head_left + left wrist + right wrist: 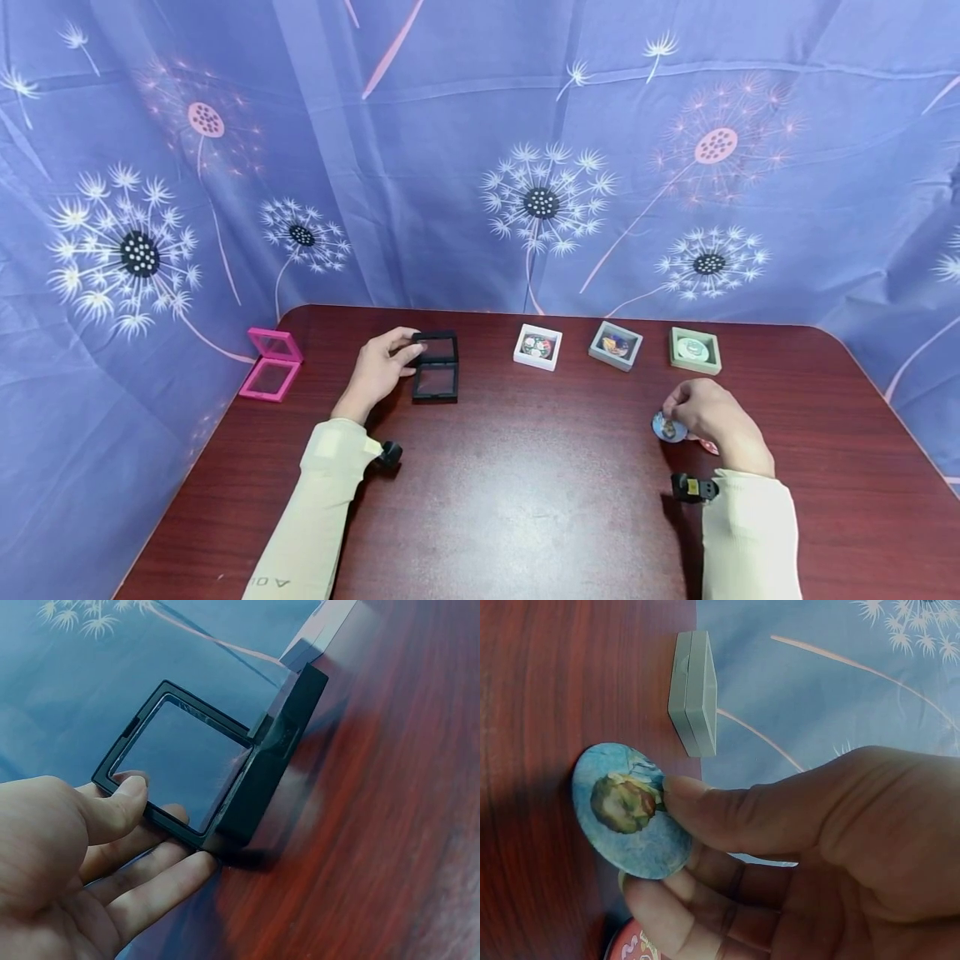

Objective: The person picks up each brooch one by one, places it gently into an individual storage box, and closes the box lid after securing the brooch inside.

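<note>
At the left of the table my left hand holds the raised lid of a hinged black display frame, thumb on the lid's edge and clear film. In the left wrist view the frame stands opened, its film panel bare. My right hand pinches a round blue disc between thumb and fingers. Close up in the right wrist view, the disc bears a painted portrait. A red patterned disc lies below the fingers, partly hidden. Another pale blue rim shows behind the thumb.
An opened pink frame stands at the far left. Along the back are a white frame, a grey frame and a green frame, each closed around a round disc. A blue dandelion-print cloth hangs behind the table.
</note>
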